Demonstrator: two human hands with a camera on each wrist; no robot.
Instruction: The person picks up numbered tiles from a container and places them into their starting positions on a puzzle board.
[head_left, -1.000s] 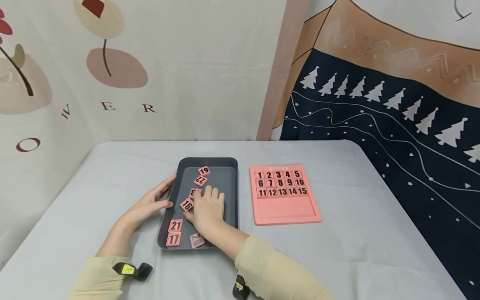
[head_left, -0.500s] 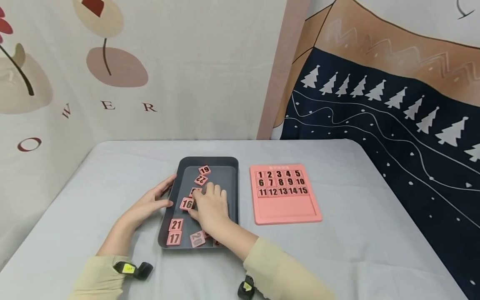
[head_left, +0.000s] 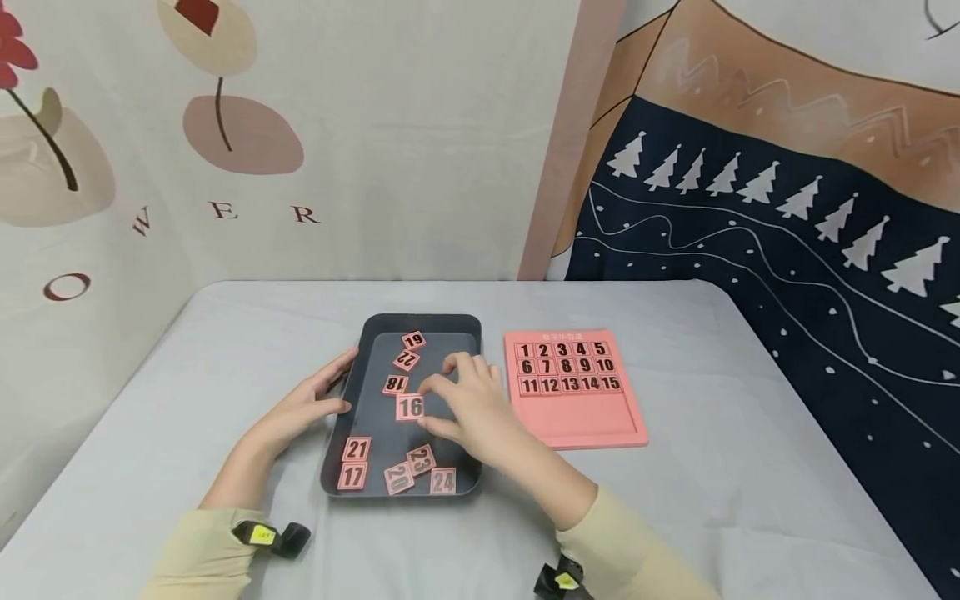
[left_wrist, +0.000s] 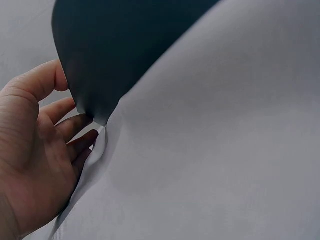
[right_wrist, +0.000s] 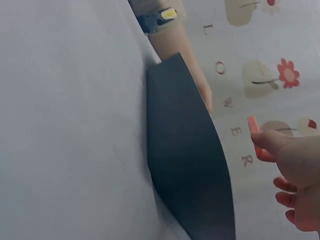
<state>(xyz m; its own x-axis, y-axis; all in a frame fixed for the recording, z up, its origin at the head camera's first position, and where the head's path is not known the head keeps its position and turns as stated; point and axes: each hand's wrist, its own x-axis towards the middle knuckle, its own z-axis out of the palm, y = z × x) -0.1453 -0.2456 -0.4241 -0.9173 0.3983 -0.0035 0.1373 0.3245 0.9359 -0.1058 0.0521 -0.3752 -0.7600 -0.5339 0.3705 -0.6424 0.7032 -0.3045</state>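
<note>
- Head view: find tile 16 [head_left: 410, 407] over the dark tray [head_left: 367, 417], around its middle, numeral up and reading upright.
- Note the right grip [head_left: 480, 408] nearly closed, pinching the tile by its right edge; apparently lifted clear, going by the right wrist view.
- Note the left grip [head_left: 303, 406] loosely spread at the tray's left side, holding no tile; use it to steady the tray.
- Pinch just firmly enough to prevent twisting; carry level.
- Clear the tray's right wall before any move toward the pink board [head_left: 577, 421], on the tabletop [head_left: 225, 358] beside it.
- Avoid brushing tile 18 [head_left: 395, 384], just beyond.
</note>
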